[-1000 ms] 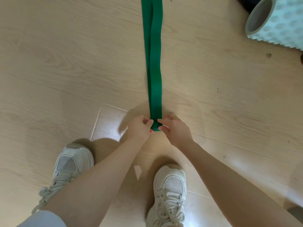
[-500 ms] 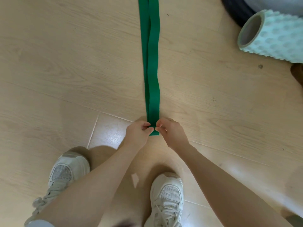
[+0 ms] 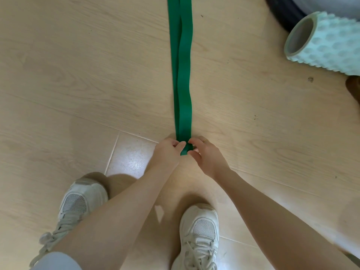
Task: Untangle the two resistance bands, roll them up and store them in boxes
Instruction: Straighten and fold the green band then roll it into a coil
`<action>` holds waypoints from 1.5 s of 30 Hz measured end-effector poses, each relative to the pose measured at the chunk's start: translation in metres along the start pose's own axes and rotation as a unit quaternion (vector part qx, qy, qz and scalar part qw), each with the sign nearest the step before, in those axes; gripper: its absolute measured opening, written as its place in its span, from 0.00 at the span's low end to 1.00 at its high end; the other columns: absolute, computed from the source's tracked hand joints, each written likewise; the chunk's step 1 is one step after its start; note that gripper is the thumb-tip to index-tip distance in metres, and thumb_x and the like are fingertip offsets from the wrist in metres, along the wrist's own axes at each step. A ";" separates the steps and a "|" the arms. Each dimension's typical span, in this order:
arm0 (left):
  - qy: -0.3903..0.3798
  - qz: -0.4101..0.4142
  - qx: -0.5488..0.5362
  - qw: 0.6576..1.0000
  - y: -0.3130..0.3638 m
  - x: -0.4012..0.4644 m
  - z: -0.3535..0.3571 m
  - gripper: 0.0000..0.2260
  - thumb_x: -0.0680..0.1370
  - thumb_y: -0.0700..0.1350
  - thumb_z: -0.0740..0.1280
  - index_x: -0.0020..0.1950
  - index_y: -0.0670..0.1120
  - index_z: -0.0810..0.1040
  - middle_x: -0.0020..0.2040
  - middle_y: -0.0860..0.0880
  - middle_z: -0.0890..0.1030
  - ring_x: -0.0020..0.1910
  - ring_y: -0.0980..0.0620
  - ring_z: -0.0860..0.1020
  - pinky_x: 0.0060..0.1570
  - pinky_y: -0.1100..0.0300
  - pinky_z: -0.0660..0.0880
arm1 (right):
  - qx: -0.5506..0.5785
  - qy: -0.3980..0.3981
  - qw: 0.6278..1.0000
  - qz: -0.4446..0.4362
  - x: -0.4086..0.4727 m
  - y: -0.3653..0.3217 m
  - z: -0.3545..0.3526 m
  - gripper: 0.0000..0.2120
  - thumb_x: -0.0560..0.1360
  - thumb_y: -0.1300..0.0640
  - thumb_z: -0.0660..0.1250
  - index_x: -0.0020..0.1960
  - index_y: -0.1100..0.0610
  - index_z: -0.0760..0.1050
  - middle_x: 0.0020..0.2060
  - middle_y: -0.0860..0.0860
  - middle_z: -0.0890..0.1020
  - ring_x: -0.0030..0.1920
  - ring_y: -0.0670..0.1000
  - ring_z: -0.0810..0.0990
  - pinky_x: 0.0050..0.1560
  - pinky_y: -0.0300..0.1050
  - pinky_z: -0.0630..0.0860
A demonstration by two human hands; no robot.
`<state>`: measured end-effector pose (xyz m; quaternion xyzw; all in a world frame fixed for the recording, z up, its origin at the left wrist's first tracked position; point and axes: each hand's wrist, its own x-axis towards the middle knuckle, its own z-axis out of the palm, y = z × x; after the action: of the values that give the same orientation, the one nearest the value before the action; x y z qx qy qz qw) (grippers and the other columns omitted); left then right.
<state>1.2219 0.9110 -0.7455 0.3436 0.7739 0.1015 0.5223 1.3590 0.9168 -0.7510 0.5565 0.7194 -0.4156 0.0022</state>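
Observation:
A green resistance band (image 3: 182,75) lies flat and doubled on the wooden floor, running straight away from me past the top edge of the view. Its near end is folded over into a small tight roll. My left hand (image 3: 167,152) pinches that roll from the left with curled fingers. My right hand (image 3: 205,154) pinches it from the right between thumb and fingertips; a ring shows on one finger. No second band and no box is in view.
A mint-green knobbly foam roller (image 3: 327,41) lies at the upper right, with a dark rounded object (image 3: 282,14) behind it. My two white sneakers (image 3: 198,236) stand on the floor below my arms. A pale tile patch (image 3: 132,158) lies under my hands.
The near end of the band has been turned over into a small roll between my fingers. The view has shifted, bringing more of the foam roller into sight.

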 end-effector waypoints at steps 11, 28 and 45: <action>-0.011 0.079 -0.004 0.997 0.009 0.001 -0.012 0.13 0.76 0.39 0.66 0.61 0.45 0.76 0.57 0.48 0.80 0.51 0.55 0.76 0.51 0.70 0.68 | 0.090 -0.002 0.987 0.132 0.031 -0.012 -0.023 0.14 0.75 0.55 0.67 0.58 0.57 0.70 0.50 0.53 0.80 0.48 0.54 0.78 0.47 0.47 0.75; 0.024 0.022 -0.108 0.994 0.023 0.012 -0.012 0.12 0.79 0.41 0.62 0.61 0.41 0.76 0.55 0.45 0.80 0.52 0.47 0.79 0.55 0.52 0.77 | 0.023 0.007 0.999 0.038 0.029 -0.010 -0.017 0.20 0.75 0.58 0.66 0.66 0.58 0.70 0.65 0.53 0.72 0.56 0.54 0.77 0.56 0.51 0.75; 0.002 -0.032 -0.257 0.966 0.015 0.003 -0.011 0.10 0.77 0.36 0.64 0.54 0.49 0.77 0.54 0.50 0.81 0.56 0.53 0.79 0.63 0.53 0.72 | 0.145 0.036 0.984 0.094 0.031 -0.024 -0.015 0.21 0.73 0.64 0.66 0.66 0.58 0.71 0.59 0.54 0.80 0.59 0.52 0.78 0.61 0.46 0.74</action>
<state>1.2181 0.9261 -0.7347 0.1726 0.7336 0.2809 0.5943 1.3348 0.9500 -0.7416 0.6303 0.5959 -0.4933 -0.0652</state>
